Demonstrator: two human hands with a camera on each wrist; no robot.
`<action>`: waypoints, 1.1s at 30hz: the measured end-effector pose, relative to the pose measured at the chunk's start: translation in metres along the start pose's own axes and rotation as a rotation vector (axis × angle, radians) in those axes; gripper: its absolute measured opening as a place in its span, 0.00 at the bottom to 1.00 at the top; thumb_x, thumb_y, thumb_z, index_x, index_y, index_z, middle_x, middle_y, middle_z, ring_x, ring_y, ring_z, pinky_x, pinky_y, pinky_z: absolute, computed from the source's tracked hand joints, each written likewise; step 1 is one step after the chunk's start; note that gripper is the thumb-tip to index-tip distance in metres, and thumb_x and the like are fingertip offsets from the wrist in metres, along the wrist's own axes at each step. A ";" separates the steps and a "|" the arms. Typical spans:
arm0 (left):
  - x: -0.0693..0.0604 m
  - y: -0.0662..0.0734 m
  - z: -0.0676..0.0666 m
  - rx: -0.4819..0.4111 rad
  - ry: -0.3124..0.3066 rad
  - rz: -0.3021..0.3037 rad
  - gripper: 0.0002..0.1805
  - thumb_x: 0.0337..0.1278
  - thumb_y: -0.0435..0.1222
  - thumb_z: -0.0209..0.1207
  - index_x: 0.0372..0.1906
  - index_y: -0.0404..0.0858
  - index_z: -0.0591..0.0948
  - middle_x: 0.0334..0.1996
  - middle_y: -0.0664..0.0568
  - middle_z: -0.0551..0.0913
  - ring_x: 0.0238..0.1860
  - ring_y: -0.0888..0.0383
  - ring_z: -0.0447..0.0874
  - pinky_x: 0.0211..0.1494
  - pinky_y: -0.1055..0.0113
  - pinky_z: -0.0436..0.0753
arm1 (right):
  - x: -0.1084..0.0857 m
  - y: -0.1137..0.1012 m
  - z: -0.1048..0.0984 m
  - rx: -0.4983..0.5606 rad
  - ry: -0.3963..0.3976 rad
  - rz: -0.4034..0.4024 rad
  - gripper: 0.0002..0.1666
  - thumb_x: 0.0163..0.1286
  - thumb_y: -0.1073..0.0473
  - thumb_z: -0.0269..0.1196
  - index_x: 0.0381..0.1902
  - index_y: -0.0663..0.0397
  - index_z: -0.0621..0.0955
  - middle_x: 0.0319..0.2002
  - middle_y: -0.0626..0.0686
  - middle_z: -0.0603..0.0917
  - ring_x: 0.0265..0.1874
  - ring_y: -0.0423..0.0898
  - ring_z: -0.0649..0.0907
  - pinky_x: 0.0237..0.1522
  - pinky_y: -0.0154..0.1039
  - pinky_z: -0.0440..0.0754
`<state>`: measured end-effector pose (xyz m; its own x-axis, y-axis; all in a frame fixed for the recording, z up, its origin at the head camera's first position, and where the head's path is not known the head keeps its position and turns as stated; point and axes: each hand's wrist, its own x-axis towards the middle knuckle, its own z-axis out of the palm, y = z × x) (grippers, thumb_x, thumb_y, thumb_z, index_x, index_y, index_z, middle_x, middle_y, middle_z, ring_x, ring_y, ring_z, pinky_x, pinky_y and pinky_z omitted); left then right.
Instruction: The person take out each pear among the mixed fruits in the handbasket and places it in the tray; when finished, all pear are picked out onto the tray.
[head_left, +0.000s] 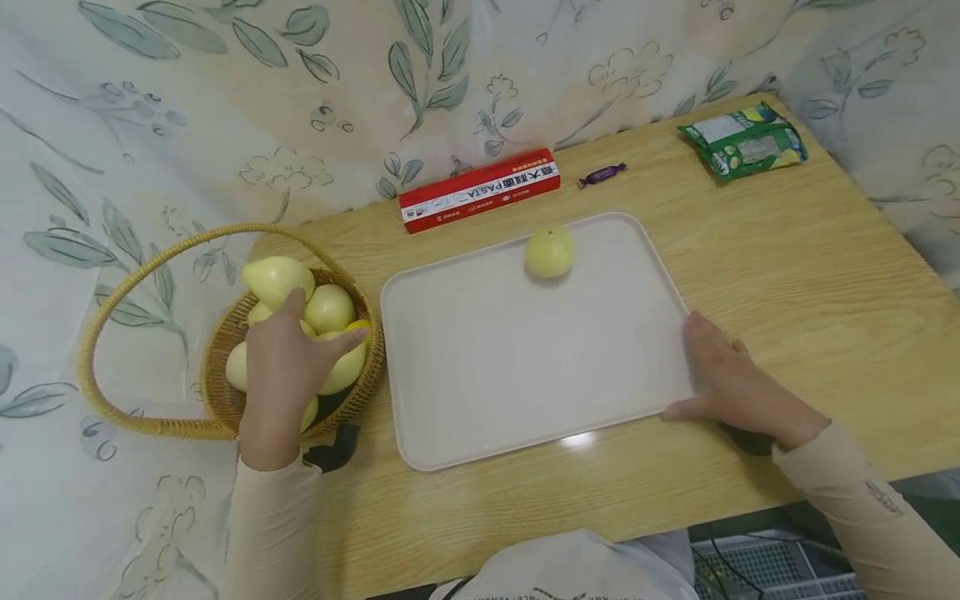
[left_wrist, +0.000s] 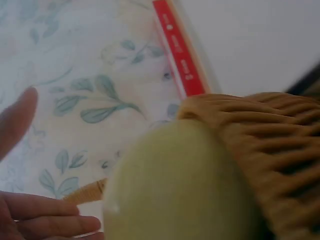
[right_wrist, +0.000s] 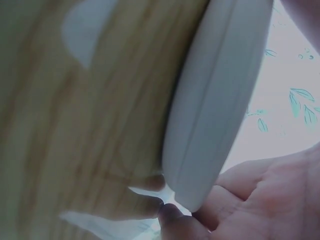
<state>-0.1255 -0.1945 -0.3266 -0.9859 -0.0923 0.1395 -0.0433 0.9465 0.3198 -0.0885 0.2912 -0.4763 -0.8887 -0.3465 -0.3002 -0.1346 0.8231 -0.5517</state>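
Note:
A wicker basket [head_left: 365, 392] with a tall hoop handle stands at the left, heaped with yellow-green fruit, among them a pear [head_left: 277, 279]. My left hand [head_left: 288, 367] is over the basket among the fruit, thumb spread to the right; its fingertips are partly hidden in the head view. The left wrist view shows its fingers straight, with a pale green fruit [left_wrist: 175, 185] close by at the basket rim. My right hand [head_left: 723, 375] holds the near right corner of a white tray [head_left: 517, 358], thumb on the front edge. A round yellow-green fruit [head_left: 551, 252] lies near the tray's far edge.
Behind the tray lies a red and white pasta box [head_left: 480, 190] beside a purple-wrapped candy [head_left: 602, 175]. A green snack packet [head_left: 746, 142] is at the far right of the wooden table [head_left: 810, 267]. A patterned cloth [head_left: 300, 108] hangs behind.

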 end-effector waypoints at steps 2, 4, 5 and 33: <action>-0.006 -0.004 0.004 0.042 -0.067 0.011 0.38 0.35 0.49 0.76 0.44 0.24 0.74 0.16 0.45 0.69 0.19 0.48 0.67 0.22 0.59 0.68 | -0.001 0.000 0.000 0.010 -0.004 0.004 0.85 0.42 0.29 0.72 0.72 0.71 0.34 0.73 0.72 0.32 0.73 0.68 0.38 0.64 0.76 0.37; -0.011 -0.009 0.008 0.072 -0.131 0.021 0.37 0.34 0.50 0.76 0.40 0.24 0.74 0.16 0.43 0.70 0.19 0.47 0.70 0.22 0.56 0.70 | -0.002 -0.001 0.001 0.018 -0.008 0.009 0.85 0.43 0.29 0.72 0.72 0.72 0.33 0.73 0.72 0.32 0.73 0.68 0.38 0.64 0.75 0.36; -0.013 -0.011 0.011 0.082 -0.159 0.026 0.37 0.33 0.50 0.76 0.37 0.25 0.73 0.17 0.42 0.71 0.19 0.46 0.71 0.22 0.55 0.71 | -0.002 -0.001 0.001 0.019 -0.009 0.010 0.85 0.43 0.29 0.72 0.72 0.72 0.33 0.73 0.72 0.32 0.73 0.68 0.38 0.64 0.75 0.36; 0.000 0.008 0.046 -0.411 0.135 -0.047 0.35 0.31 0.41 0.78 0.53 0.37 0.80 0.42 0.43 0.85 0.40 0.49 0.82 0.45 0.58 0.80 | -0.001 -0.003 -0.004 0.029 -0.020 0.012 0.84 0.43 0.30 0.72 0.72 0.71 0.34 0.73 0.72 0.32 0.73 0.68 0.37 0.65 0.74 0.35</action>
<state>-0.1334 -0.1730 -0.3676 -0.9533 -0.1976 0.2284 0.0073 0.7410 0.6714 -0.0891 0.2911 -0.4717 -0.8812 -0.3457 -0.3224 -0.1106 0.8138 -0.5705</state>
